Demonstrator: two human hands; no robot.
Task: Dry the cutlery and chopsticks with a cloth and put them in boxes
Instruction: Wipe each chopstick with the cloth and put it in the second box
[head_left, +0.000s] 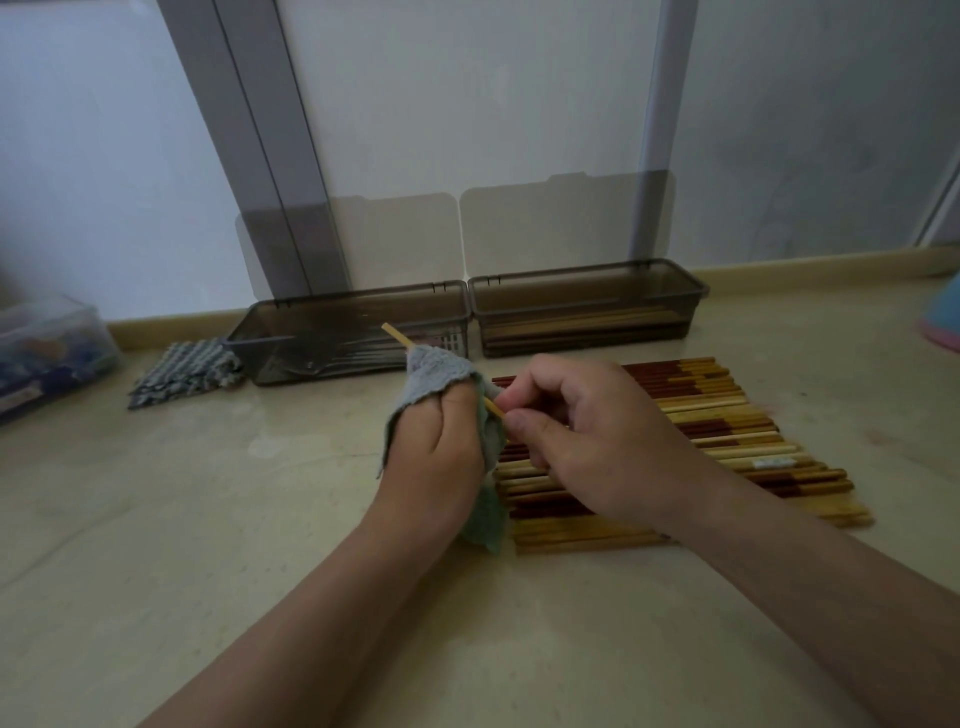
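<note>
Stick (397, 336) runs diagonally w/ its far tip up-left, near end down-right. L hand (441, 441) is curled round the cloth (431, 379), which wraps the stick's mid part. R hand (587, 431) pinches the near end betw. thumb and forefinger, just right of the cloth. The bare far tip pokes out beyond the cloth and shows in front of the L box (332, 370).

Key relation: the long axis points away up-left, so a wipe means pulling down-right along that line, R hand drawing and L hand squeezing. R box (582, 340), w/ sticks already in it, lies up-right of the grip, and R hand is the nearer one. The box's long side runs left-right, so I reckon the stick needs turning flat to match before it goes in.

The pile (727, 415) lies on the floor under and right of R hand.

Hard to tell:
- Stick's middle is hidden in the cloth.
- Its near end is covered by fingers.
- L box contents are dim through the tinted wall, maybe cutlery.
- Pile's left ends are behind the hands.
</note>
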